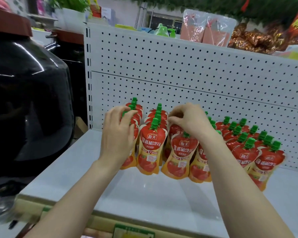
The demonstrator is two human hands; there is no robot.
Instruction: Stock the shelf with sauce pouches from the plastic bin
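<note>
Red and orange sauce pouches [151, 146] with green caps stand upright in several rows on the white shelf [144, 194], against the pegboard back. My left hand [118, 134] lies over the front pouches of the leftmost row, fingers curled around a green cap. My right hand [187, 119] is bent over the third row, fingertips pinching the top of a pouch [178, 157] there. More pouches [244, 152] fill the rows to the right. The plastic bin is out of view.
A white pegboard panel [179, 69] backs the shelf. Large black glossy jars [24, 100] with red lids stand to the left. Packaged goods and bottles sit on the top ledge [213, 31]. A green price label [134, 232] is on the shelf's front edge.
</note>
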